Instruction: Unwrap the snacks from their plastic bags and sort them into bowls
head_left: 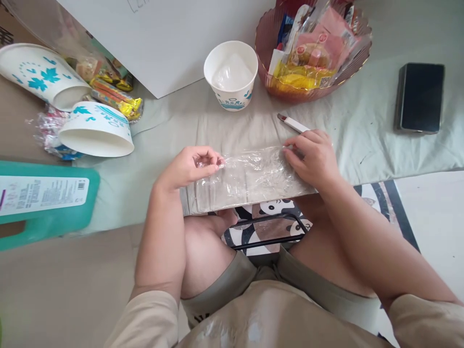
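A flat, clear, crinkled plastic film (250,179) lies along the near edge of the cloth-covered counter (170,130). The left hand (184,166) pinches its left end; the right hand (313,154) touches its upper right corner, though whether those fingers close on it I cannot tell. Being thin, the film could tear if pulled unevenly, or slide off the edge if let go. A slim white utility knife (294,123) lies just beyond the right hand, easily brushed. Farther off, a white paper cup with blue print (232,99) and a pink, gold-rimmed, scalloped bowl of packets (268,84) limit forward reach.
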Motion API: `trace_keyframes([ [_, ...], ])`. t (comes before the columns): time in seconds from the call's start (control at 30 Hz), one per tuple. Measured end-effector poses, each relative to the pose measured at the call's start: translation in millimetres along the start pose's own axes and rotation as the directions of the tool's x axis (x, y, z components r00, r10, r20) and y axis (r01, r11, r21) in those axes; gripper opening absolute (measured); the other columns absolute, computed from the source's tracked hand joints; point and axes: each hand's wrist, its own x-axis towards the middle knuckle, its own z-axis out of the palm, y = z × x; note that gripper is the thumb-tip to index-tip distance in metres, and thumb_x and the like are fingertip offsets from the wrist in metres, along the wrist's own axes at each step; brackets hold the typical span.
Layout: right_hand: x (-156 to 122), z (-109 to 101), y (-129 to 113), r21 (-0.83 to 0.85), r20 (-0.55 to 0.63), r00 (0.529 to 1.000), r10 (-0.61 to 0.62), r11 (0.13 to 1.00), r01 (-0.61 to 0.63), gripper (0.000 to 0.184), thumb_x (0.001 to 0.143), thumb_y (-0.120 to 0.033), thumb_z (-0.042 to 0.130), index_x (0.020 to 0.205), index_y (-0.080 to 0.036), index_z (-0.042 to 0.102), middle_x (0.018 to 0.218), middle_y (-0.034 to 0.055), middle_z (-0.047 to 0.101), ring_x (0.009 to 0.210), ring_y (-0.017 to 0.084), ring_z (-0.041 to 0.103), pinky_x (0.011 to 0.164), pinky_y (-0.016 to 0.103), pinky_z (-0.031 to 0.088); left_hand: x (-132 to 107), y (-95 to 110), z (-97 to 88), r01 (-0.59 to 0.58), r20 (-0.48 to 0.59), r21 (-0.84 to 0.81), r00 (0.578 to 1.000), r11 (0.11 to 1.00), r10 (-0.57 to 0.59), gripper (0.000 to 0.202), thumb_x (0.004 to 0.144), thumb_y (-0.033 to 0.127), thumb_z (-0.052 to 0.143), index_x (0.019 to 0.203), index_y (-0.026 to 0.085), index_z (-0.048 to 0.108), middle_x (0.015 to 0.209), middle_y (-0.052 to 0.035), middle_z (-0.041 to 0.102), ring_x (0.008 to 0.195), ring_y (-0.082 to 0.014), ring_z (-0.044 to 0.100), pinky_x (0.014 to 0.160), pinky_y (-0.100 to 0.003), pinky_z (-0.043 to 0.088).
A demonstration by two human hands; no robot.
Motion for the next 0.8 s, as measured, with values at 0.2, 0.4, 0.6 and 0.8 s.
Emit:
trace_keyframes([
  [0.2,-1.3,-3.0,0.8,0.043,-0.041,0.999,0.011,0.999,-0.009,0.027,0.100,-0.038,0.055,0.099,-0.028,0.080,0.104,0.0105,0.073,0.104,0.031,0.067,0.097,0.053,0.050,4.5,-4.1,4.9,0.058,-0.163,-0.042,0.985,0.997,-0.064,0.024,0.077,0.041,0.076,0.080,0.017,0.071,0.090,-0.0099,0.079,0.078,-0.0184,0.075,0.069,-0.029,0.058],
  [0.4,-0.6,1.5,5.2,0.184,-0.245,0.970,-0.009,0.981,0.056,0.020,0.097,-0.037,0.064,0.096,-0.027,0.082,0.114,0.0098,0.075,0.106,0.029,0.072,0.100,0.053,0.055,5.4,-6.6,2.3,0.062,-0.136,-0.073,0.988,0.995,-0.072,0.039,0.077,0.053,0.076,0.085,0.016,0.075,0.088,-0.0106,0.079,0.084,-0.0228,0.078,0.071,-0.030,0.059],
  [0.6,1.0,-1.5,3.4,0.332,-0.307,0.946,0.102,0.943,0.006,0.018,0.098,-0.037,0.065,0.099,-0.028,0.080,0.116,0.0084,0.075,0.111,0.028,0.073,0.103,0.052,0.056,6.1,-6.6,2.6,0.089,-0.122,-0.086,0.988,0.992,-0.099,0.039,0.077,0.054,0.076,0.085,0.016,0.075,0.095,-0.0116,0.080,0.087,-0.0229,0.078,0.074,-0.031,0.059],
  [0.8,5.7,1.1,-1.6,0.338,-0.361,0.916,0.175,0.940,-0.047,0.012,0.095,-0.028,0.064,0.089,-0.024,0.074,0.108,0.0085,0.074,0.106,0.026,0.073,0.099,0.050,0.057,10.9,-18.6,2.2,0.079,-0.142,-0.271,0.982,0.959,-0.121,0.057,0.084,0.070,0.057,0.077,0.016,0.074,0.097,-0.0145,0.081,0.083,-0.0244,0.078,0.072,-0.032,0.059],
])
